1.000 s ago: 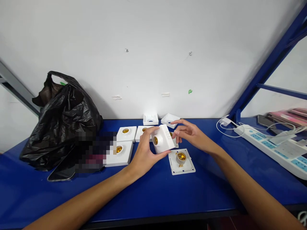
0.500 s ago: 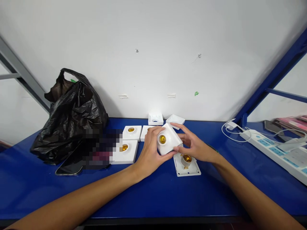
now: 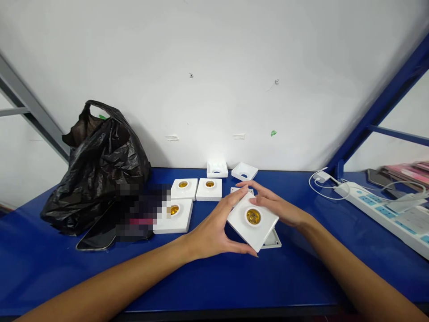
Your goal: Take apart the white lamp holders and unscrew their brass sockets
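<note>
Between my two hands is a square white lamp holder (image 3: pixel 241 217) with a round brass-coloured socket in its middle, turned cornerwise. My left hand (image 3: pixel 223 228) grips its left side, thumb along the lower corner and fingers at the upper left edge. My right hand (image 3: pixel 273 203) closes on its upper right edge. Partly hidden under the held piece lies a white base plate (image 3: pixel 273 241). Another white plate (image 3: pixel 250 191) shows a little behind my fingers. Three finished-looking white lamp holders stand to the left, among them one at the front (image 3: pixel 182 220) and one farther right (image 3: pixel 209 193).
Two white square covers (image 3: pixel 217 169) with round holes lie near the wall. At the left are a black plastic bag (image 3: pixel 100 165) and a phone (image 3: pixel 97 237) beside a blurred patch. A white power strip (image 3: pixel 385 212) with cables runs along the right of the blue table (image 3: pixel 214 286).
The lamp holder has come right and down, over the base plate, and its socket now faces up more. Both hands moved with it; the lamp holder behind them is now uncovered.
</note>
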`<state>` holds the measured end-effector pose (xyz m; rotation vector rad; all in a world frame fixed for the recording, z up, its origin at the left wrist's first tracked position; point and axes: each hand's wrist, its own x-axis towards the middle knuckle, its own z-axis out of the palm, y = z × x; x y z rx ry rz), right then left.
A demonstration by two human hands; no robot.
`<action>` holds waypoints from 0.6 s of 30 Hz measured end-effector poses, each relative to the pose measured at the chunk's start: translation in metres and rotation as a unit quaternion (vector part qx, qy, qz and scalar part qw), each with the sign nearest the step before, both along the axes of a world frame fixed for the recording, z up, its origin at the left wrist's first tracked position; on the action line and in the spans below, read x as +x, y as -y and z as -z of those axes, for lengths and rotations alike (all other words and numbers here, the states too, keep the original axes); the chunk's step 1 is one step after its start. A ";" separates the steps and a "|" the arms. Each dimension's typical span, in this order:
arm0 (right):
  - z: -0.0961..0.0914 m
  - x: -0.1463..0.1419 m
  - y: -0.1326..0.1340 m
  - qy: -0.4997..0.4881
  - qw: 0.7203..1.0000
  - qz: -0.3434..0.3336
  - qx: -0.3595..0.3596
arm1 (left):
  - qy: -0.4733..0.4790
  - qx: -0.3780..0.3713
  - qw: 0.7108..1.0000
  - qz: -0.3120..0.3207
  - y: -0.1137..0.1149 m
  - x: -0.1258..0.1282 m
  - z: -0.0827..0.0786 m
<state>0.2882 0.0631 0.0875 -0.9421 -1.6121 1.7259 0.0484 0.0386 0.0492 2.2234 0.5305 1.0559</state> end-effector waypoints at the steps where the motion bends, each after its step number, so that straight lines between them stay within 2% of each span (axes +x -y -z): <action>1: 0.000 -0.002 0.001 0.000 1.000 -0.001 0.002 | -0.010 0.001 1.000 0.002 0.000 0.000 -0.001; 6: 0.003 -0.007 0.000 0.032 0.997 0.037 0.062 | -0.054 0.036 0.997 -0.030 -0.001 0.001 0.001; 10: 0.006 -0.007 -0.002 -0.001 0.996 0.054 0.075 | -0.024 0.046 0.992 -0.114 0.000 0.001 0.003; 14: 0.004 -0.008 -0.003 -0.032 0.993 0.017 0.112 | -0.018 0.034 0.977 -0.209 -0.001 0.000 0.000; 18: 0.003 -0.011 -0.001 -0.032 0.994 0.010 0.101 | -0.040 0.035 0.969 -0.240 -0.001 0.001 0.001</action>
